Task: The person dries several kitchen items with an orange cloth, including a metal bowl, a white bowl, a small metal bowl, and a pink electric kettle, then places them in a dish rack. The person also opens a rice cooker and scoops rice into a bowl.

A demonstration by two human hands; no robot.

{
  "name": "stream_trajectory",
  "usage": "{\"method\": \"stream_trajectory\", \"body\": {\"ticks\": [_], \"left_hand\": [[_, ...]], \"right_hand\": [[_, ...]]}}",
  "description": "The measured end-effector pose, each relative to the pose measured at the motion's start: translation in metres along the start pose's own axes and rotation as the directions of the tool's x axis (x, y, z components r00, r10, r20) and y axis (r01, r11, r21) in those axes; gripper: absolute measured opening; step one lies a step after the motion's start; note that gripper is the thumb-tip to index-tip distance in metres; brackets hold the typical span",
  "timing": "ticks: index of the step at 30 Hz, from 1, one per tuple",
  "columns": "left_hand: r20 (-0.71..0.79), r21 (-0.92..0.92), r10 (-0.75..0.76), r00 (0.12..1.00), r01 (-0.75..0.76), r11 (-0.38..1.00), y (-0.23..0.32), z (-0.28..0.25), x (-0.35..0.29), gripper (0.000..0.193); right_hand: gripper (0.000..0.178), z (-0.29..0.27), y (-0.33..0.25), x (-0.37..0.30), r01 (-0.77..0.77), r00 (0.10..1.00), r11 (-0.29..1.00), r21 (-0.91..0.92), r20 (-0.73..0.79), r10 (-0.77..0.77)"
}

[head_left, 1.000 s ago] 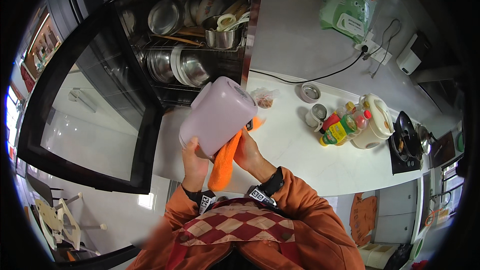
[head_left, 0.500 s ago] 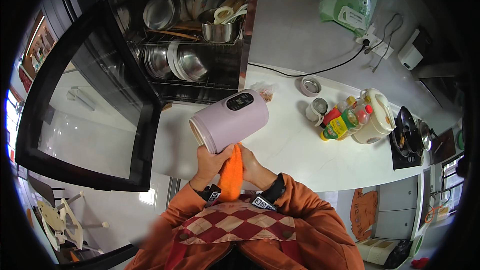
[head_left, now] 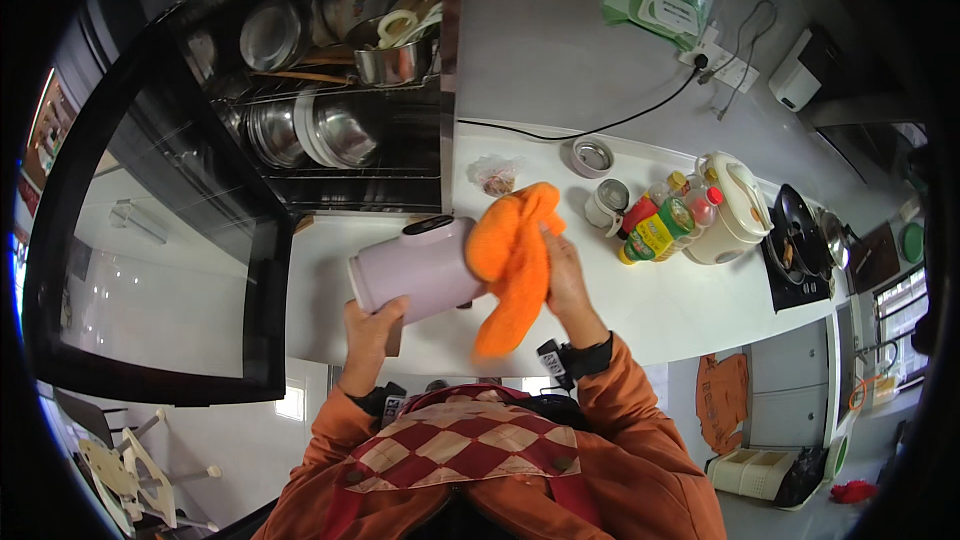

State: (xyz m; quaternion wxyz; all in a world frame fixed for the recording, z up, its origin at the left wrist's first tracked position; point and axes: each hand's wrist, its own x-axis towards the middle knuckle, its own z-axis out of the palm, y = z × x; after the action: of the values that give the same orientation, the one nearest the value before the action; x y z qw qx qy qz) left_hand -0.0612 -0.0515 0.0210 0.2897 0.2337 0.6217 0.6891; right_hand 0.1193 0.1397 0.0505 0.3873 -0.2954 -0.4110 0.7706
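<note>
A lilac cylindrical kitchen appliance (head_left: pixel 415 275) with a dark oval control panel (head_left: pixel 427 226) lies tilted on its side above the white counter. My left hand (head_left: pixel 370 340) grips it near its left end, thumb along the near side. In my right hand (head_left: pixel 567 280) is a bunched orange cloth (head_left: pixel 512 240), which lies against the appliance's right end and covers it. One corner of the cloth hangs down toward me. The fingers of my left hand beneath the appliance are hidden.
At left, a black-framed glass door (head_left: pixel 180 270) hangs open from a cabinet holding metal bowls (head_left: pixel 345 130). On the white counter (head_left: pixel 590 325) are a plastic bag (head_left: pixel 495 176), a small round bowl (head_left: pixel 592 156), a cup (head_left: pixel 606 205), several bottles (head_left: pixel 657 230) and a cream cooker (head_left: pixel 735 215).
The appliance has come lower and left, its panel now facing more away. My right hand has moved from beside my left hand to the appliance's right end, bringing the cloth up.
</note>
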Motion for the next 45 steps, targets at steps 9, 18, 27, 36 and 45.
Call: {"method": "stream_trajectory", "body": {"ticks": [9,18,27,36,45], "left_hand": [[0.248,-0.779,-0.178,0.952,0.305,0.547,-0.037,-0.046,-0.001,0.052],[0.095,-0.720,-0.062,0.994,0.111,0.685,-0.041,-0.091,-0.020,0.048],[-0.050,-0.792,-0.154,0.987,0.055,0.608,-0.040,-0.129,-0.057,0.040],[0.062,-0.711,-0.072,0.995,0.095,0.696,-0.028,-0.094,-0.029,0.051],[0.442,-0.562,-0.337,0.831,0.550,0.618,-0.075,0.024,0.035,0.049]], "right_hand": [[0.050,-0.094,-0.029,-0.012,-0.003,0.998,0.407,-0.913,-0.031,-0.063],[0.041,-0.147,-0.041,0.005,-0.035,0.999,0.408,-0.912,-0.020,0.041],[0.040,-0.145,-0.030,-0.012,-0.171,0.919,0.830,-0.532,0.218,0.329],[0.070,-0.054,-0.009,-0.025,0.229,0.894,-0.028,-0.973,0.199,0.400],[0.095,-0.063,-0.010,-0.040,0.057,0.884,0.481,-0.875,0.268,0.383]]}}
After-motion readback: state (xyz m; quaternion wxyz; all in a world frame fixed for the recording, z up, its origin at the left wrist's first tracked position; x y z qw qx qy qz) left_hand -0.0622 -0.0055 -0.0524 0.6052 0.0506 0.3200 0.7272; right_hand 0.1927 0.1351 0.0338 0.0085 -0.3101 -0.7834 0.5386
